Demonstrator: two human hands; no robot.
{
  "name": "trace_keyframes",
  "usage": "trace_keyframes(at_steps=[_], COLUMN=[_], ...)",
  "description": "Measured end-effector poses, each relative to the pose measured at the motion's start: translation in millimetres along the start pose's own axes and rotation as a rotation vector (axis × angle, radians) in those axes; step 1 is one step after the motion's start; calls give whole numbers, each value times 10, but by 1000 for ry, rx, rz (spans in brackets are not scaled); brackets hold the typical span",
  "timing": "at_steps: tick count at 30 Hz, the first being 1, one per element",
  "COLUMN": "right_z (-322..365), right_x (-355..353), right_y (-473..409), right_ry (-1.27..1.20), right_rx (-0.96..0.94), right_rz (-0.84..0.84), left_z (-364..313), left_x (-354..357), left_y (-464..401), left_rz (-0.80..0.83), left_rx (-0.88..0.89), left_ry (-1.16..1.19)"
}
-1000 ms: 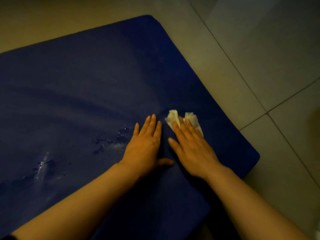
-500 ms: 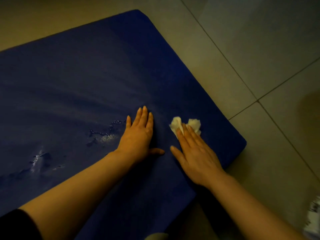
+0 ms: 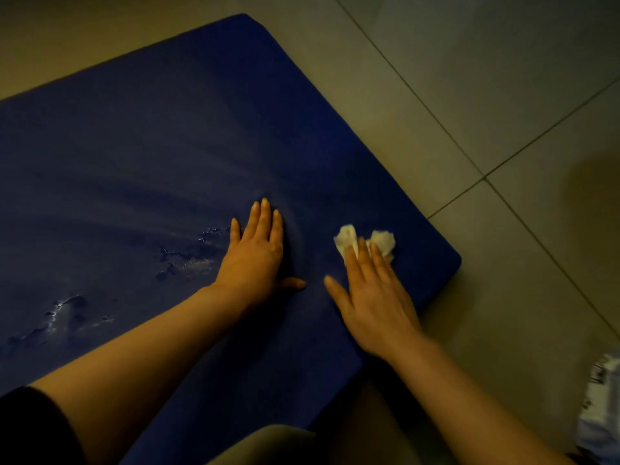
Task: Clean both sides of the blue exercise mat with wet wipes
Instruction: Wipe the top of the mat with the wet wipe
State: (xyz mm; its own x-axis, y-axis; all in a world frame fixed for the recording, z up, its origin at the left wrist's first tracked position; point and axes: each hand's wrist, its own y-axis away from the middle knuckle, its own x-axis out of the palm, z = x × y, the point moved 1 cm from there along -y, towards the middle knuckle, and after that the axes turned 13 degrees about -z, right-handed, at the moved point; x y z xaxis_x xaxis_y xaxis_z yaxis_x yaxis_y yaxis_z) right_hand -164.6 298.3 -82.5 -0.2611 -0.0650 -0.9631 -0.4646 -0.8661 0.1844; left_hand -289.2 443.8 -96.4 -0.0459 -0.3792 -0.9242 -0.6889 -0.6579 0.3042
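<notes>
No readable text anywhere in view.
A pale packet (image 3: 604, 407) at the frame's four o'clock edge, lying on the tiled floor (image 3: 503, 95), carries small dark print marks, but they are too blurred and too small to make out as letters, numbers or a brand.

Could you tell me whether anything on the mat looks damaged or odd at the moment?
Yes. The mat has rough, shiny patches just left of the left hand, and more near its left edge; peeling or wetness, I cannot tell. The wipe is crumpled under the right hand.
</notes>
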Motion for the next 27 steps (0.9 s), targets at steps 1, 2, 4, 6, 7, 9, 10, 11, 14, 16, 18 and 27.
trace_keyframes(at_steps=[1,2,4,6,7,9,10,11,14,16,18,27], right_z=[18,30,15,-66,-107,-162,-177,-188,-177,-160,-150,-289], right_x=[18,30,45,41,37,2,-14,-26,-14,21,36,49], right_y=[-133,-257,-373,-253,-127,176,304,391,322,79,-159,452], right_ry=[-18,-30,-39,-38,-44,-54,-54,-57,-37,-49,-82,-38], right_rx=[20,33,16,-9,-17,-16,-7,7,24,31,50,-61], right_rz=[-5,7,27,13,-1,7,32,61,77,45,50,-16], left_z=[-5,-5,2,-2,0,-4,-6,-11,-27,-29,-26,-173], left_x=[0,4,-2,1,8,13,18,20,27,31,25,-44], left_y=[1,2,8,11,13,13,11,9,20,26,36,277], left_rz=[0,-3,-4,2,-1,1,3,6,3,-6,-17,-344], left_rx=[1,0,0,6,7,5,3,2,-6,-4,3,431], left_ry=[0,2,-1,-4,-8,-9,-13,-21,-34,-37,-42,-101])
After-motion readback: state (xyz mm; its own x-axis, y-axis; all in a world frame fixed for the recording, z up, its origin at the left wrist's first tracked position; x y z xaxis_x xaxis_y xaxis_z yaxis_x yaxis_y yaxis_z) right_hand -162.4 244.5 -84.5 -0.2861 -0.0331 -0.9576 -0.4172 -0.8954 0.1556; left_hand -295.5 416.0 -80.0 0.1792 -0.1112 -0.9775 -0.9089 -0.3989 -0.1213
